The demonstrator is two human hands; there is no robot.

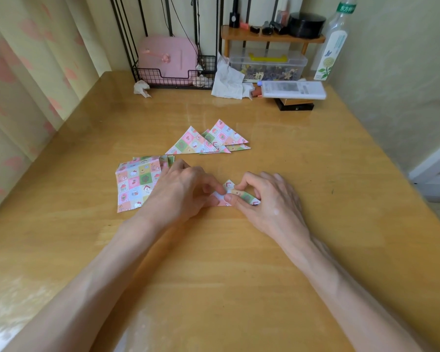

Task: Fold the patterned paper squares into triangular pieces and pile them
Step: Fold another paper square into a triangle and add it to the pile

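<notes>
Watching the head view, I judged the task to be somewhere in its middle. A loose pile of finished triangles [208,141] lay fanned on the counter [239,262] beyond the hands, several pieces overlapping, though I could not count them exactly because their edges hid one another. To the left, a stack of unfolded squares [135,184] waited flat on the counter, its right edge tucked under the left hand [183,189], so more folding remained. How many sheets it held I could not tell; only a few offset edges showed along its far side. Between the two hands sat the piece in work [228,186], low against the counter and near the middle of the view. The left hand had its fingers curled and pinching the left end of that piece, while the right hand [267,199] gripped the right end between thumb and forefinger. It looked to me like a crease being pressed or tightened, but the fingers covered most of the paper. I saw only a pointed tip and a strip of pattern, so I could not make out which fold this was or whether the shape was already a full triangle. Once creased, this piece would belong on the pile beyond.
</notes>
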